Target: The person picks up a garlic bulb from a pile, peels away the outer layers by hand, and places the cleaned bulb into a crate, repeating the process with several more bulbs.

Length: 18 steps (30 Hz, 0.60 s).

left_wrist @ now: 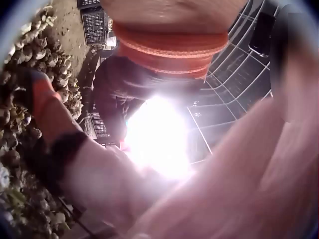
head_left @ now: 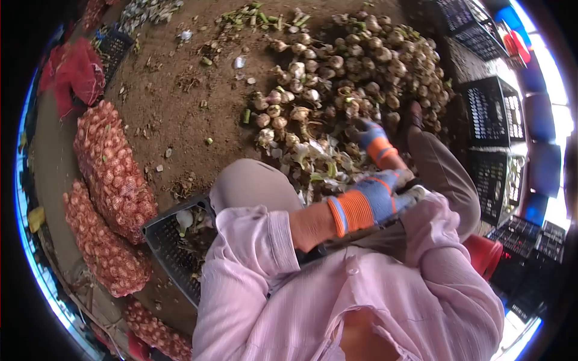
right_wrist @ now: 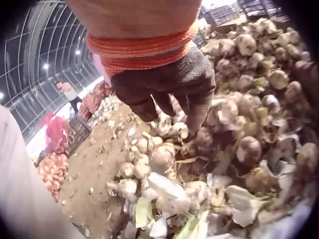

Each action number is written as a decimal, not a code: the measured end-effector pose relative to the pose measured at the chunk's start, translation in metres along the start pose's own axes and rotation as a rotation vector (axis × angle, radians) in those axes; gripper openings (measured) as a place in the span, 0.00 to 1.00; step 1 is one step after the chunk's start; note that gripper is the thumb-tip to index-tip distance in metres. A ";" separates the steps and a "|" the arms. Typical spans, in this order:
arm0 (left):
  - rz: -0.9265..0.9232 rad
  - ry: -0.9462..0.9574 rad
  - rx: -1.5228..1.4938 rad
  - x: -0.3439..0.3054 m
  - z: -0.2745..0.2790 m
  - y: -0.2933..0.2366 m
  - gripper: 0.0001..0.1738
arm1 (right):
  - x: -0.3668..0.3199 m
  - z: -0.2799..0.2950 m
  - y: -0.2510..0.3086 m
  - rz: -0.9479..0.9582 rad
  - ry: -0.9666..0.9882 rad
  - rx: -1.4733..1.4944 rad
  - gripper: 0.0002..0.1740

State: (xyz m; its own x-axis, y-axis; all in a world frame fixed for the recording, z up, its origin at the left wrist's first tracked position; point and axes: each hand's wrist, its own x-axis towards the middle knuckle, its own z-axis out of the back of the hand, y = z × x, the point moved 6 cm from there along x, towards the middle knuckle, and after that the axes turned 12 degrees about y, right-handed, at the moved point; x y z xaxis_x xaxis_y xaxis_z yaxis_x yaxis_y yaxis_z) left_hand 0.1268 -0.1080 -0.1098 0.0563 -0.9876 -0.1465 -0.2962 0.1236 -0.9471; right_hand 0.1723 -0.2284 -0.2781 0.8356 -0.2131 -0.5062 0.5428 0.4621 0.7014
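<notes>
The right hand [right_wrist: 164,89], in a dark glove with an orange cuff, hung over the garlic pile [right_wrist: 249,99]. Its grip was loose and wide. The fingers [right_wrist: 197,112] pointed down and had nothing in them. One garlic bulb [right_wrist: 162,157] lay just under the fingertips, and I could not tell if they touched it. Pale skins and leaves [right_wrist: 164,196] lay in front of the pile, near the person's knees.

The left hand [head_left: 385,195] was close to the body, beside the right sleeve [head_left: 433,216]. I could not tell if its grip was wide or narrow, because bright glare hid it in the left wrist view.

A black crate [head_left: 168,240] sat by the left knee. Everything lay on a brown dirt floor [head_left: 174,114]. Red net sacks [head_left: 111,162] full of bulbs lay further left. More black crates [head_left: 487,111] stood on the right.
</notes>
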 end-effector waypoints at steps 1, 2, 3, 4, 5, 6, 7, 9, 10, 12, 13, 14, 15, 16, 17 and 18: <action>-0.061 -0.188 0.144 -0.013 0.013 -0.015 0.22 | 0.025 -0.028 0.006 -0.053 0.116 -0.083 0.26; -0.024 -0.199 0.178 -0.017 0.021 -0.033 0.23 | 0.049 -0.048 0.014 -0.047 0.118 -0.372 0.30; 0.017 -0.208 0.211 -0.019 0.031 -0.043 0.24 | 0.066 -0.068 0.031 -0.019 0.204 -0.494 0.32; -0.111 -0.230 0.066 -0.017 0.034 -0.041 0.26 | 0.081 -0.086 0.047 0.074 0.216 -0.668 0.31; -0.242 -0.253 -0.077 -0.015 0.038 -0.040 0.28 | 0.096 -0.104 0.064 0.173 0.224 -0.841 0.29; 0.001 -0.225 -0.305 -0.019 0.045 -0.047 0.29 | 0.110 -0.122 0.071 0.141 0.363 -0.975 0.25; -0.097 -0.315 -0.258 -0.020 0.054 -0.046 0.29 | 0.123 -0.139 0.073 0.144 0.452 -1.075 0.22; -0.235 -0.461 -0.162 -0.023 0.065 -0.048 0.29 | 0.142 -0.155 0.064 0.131 0.502 -1.117 0.21; -0.272 -0.521 -0.116 -0.026 0.069 -0.046 0.29 | 0.146 -0.155 0.058 0.147 0.464 -1.101 0.20; -0.184 -0.503 -0.149 -0.032 0.077 -0.050 0.28 | 0.156 -0.138 0.050 0.009 0.378 -0.784 0.30; -0.145 -0.488 -0.169 -0.032 0.078 -0.050 0.28 | 0.159 -0.127 0.040 -0.064 0.341 -0.609 0.33; -0.190 -0.515 -0.086 -0.033 0.079 -0.049 0.27 | 0.153 -0.111 0.029 -0.070 0.265 -0.282 0.35; -0.233 -0.547 -0.003 -0.034 0.080 -0.049 0.26 | 0.142 -0.107 0.015 -0.041 0.243 0.685 0.31; -0.229 -0.536 -0.018 -0.036 0.081 -0.049 0.26 | 0.098 -0.080 0.040 -0.226 0.271 0.976 0.25; -0.224 -0.519 -0.033 -0.037 0.082 -0.051 0.25 | 0.081 -0.068 0.048 -0.104 0.248 1.203 0.24; -0.186 -0.533 0.012 -0.039 0.085 -0.054 0.24 | 0.049 -0.054 0.071 -0.033 0.346 1.299 0.25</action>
State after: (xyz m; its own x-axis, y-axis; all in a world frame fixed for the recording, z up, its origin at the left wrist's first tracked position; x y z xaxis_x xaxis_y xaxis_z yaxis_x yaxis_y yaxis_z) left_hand 0.2216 -0.0682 -0.0770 0.5812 -0.8078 -0.0981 -0.2251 -0.0437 -0.9734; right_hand 0.2475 -0.1594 -0.2801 0.8613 0.1080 -0.4965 0.4100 -0.7248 0.5536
